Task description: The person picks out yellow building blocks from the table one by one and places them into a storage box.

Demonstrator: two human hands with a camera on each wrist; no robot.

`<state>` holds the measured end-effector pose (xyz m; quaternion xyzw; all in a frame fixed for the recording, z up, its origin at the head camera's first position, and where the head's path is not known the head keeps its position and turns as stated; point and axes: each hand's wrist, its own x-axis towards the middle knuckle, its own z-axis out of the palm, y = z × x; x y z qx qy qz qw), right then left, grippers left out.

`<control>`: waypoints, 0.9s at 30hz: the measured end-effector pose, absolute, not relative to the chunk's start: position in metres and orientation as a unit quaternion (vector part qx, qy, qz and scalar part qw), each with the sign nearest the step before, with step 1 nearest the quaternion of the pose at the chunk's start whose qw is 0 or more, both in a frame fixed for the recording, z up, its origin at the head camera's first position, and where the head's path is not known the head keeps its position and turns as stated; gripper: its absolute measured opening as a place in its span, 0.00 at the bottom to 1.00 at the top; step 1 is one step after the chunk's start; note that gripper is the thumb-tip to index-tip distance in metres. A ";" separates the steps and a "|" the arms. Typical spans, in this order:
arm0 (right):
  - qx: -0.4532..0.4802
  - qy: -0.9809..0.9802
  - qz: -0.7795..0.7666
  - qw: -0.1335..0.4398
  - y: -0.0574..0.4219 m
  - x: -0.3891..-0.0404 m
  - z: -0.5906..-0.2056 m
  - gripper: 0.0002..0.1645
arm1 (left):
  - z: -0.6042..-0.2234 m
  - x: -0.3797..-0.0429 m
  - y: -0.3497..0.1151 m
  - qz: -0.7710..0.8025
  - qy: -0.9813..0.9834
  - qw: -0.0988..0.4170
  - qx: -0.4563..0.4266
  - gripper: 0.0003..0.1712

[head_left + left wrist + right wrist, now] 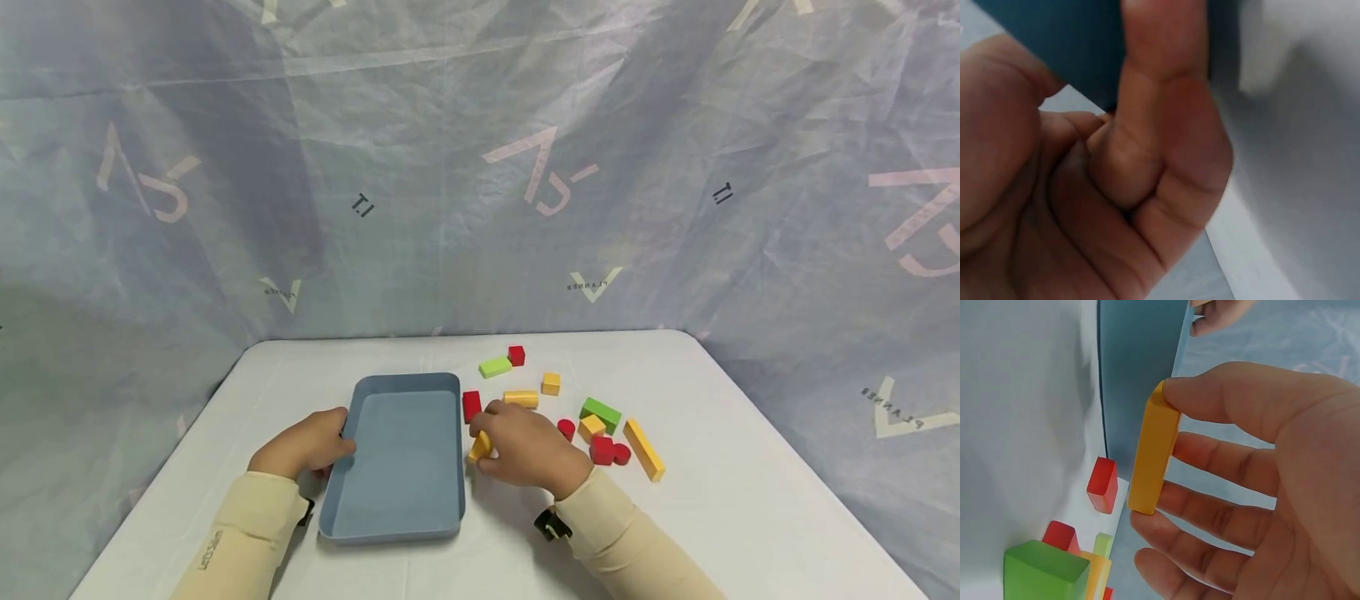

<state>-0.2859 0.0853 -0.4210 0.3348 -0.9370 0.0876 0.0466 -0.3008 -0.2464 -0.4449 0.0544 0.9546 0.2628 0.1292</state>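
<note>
A blue-grey tray [408, 454] lies flat on the white table, its floor bare. My left hand [309, 444] grips the tray's left wall, the thumb over the rim; in the left wrist view the left hand's fingers [1166, 119] bend up beneath the blue-grey wall. Just beyond the tray's right wall, my right hand [528, 446] holds a yellow block [1155, 456] between thumb and fingertips. That block is long and rectangular, and in the head view the hand covers part of it. Close by lie a red block [472, 407] and a yellow cylinder [521, 398].
Right of the tray are a green block [601, 414], a yellow cube [592, 429], a red cube [602, 451], a red cylinder [622, 454] and a long yellow bar [643, 450]. Farther back sit a light green block [495, 367] and another red cube [517, 356]. A grey printed curtain [450, 167] hangs behind.
</note>
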 end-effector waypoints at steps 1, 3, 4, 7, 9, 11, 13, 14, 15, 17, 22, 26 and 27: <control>0.333 -0.937 0.091 0.044 0.086 -0.285 -0.420 0.22 | -0.445 -0.301 -0.246 0.265 0.954 0.129 0.053 0.14; 0.330 -0.938 0.098 0.041 0.086 -0.284 -0.418 0.23 | -0.446 -0.301 -0.246 0.268 0.954 0.126 0.051 0.12; 0.329 -0.938 0.100 0.039 0.086 -0.283 -0.418 0.23 | -0.446 -0.302 -0.247 0.269 0.954 0.123 0.051 0.12; 0.331 -0.937 0.106 0.037 0.086 -0.282 -0.416 0.23 | -0.449 -0.304 -0.247 0.272 0.954 0.113 0.058 0.11; 0.334 -0.936 0.108 0.038 0.086 -0.282 -0.416 0.22 | -0.451 -0.306 -0.247 0.273 0.954 0.109 0.060 0.12; 0.337 -0.934 0.108 0.042 0.086 -0.282 -0.416 0.22 | -0.453 -0.306 -0.247 0.269 0.955 0.104 0.067 0.15; 0.338 -0.934 0.106 0.047 0.085 -0.283 -0.416 0.23 | -0.455 -0.307 -0.247 0.260 0.958 0.099 0.073 0.19; 0.338 -0.934 0.105 0.050 0.084 -0.283 -0.416 0.23 | -0.455 -0.307 -0.248 0.253 0.960 0.096 0.074 0.20; 0.338 -0.934 0.105 0.052 0.084 -0.283 -0.416 0.23 | -0.456 -0.307 -0.248 0.245 0.962 0.094 0.075 0.21; 0.336 -0.934 0.103 0.058 0.082 -0.284 -0.416 0.24 | -0.457 -0.308 -0.249 0.220 0.969 0.083 0.077 0.21; 0.339 -0.933 0.103 0.063 0.079 -0.283 -0.417 0.24 | -0.456 -0.306 -0.251 0.171 0.980 0.062 0.080 0.19; 0.339 -0.933 0.101 0.068 0.076 -0.281 -0.418 0.24 | -0.456 -0.307 -0.251 0.154 0.982 0.059 0.092 0.18; 0.339 -0.933 0.101 0.070 0.076 -0.280 -0.417 0.24 | -0.457 -0.308 -0.250 0.151 0.982 0.057 0.094 0.18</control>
